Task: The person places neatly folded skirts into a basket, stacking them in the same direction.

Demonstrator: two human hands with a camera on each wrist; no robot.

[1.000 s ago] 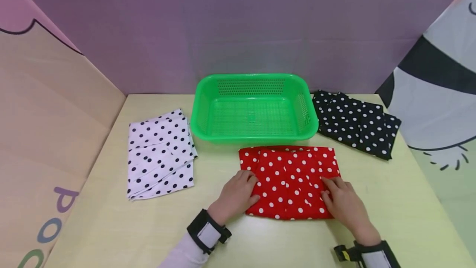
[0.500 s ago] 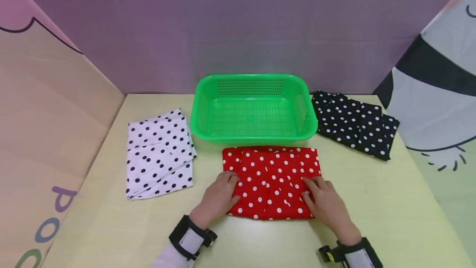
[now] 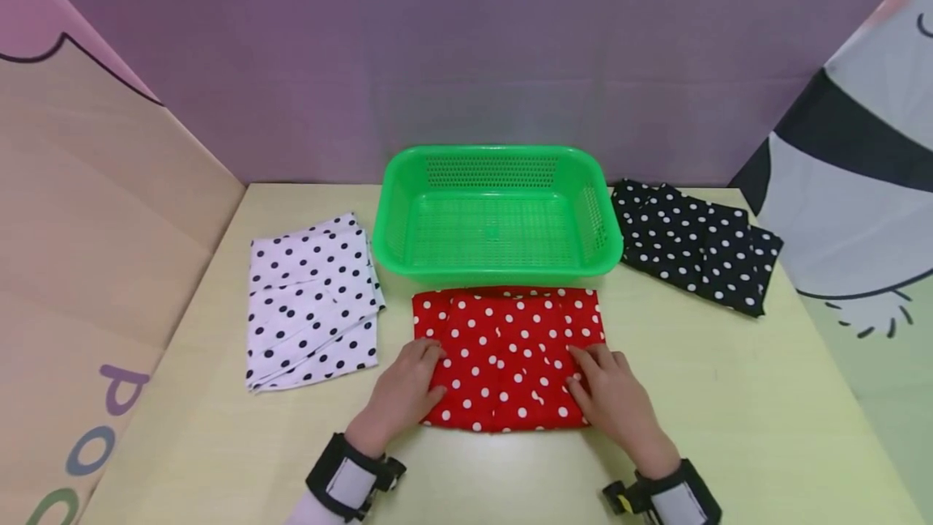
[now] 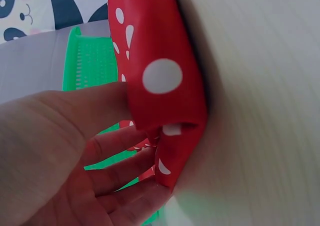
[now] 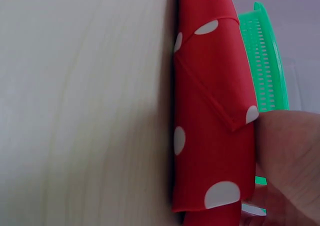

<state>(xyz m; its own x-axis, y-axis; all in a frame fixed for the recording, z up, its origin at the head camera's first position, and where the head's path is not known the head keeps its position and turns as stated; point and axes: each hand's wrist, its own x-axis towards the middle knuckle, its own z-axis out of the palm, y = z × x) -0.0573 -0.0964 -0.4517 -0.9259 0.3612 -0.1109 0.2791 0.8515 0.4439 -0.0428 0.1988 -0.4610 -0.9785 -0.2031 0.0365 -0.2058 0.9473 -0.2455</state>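
Note:
A folded red cloth with white dots point(image 3: 506, 359) lies flat on the table, just in front of the green basket. My left hand point(image 3: 399, 391) holds its left edge; in the left wrist view the thumb point(image 4: 102, 108) presses on the layered cloth point(image 4: 162, 106) and the other fingers reach its end. At the opposite edge my right hand point(image 3: 615, 399) grips the cloth with thumb and fingers. In the right wrist view the folded front edge of the cloth point(image 5: 215, 101) shows, and most of the right fingers are hidden.
The green perforated basket point(image 3: 496, 272) stands at the back middle with nothing in it. A folded white cloth with black dots point(image 3: 313, 306) lies left. A folded black cloth with white dots point(image 3: 696, 245) lies at the back right, close to the basket.
Both hands have moved left together, and the red cloth has slid with them to below the basket. The basket and the other two cloths stay where they were.

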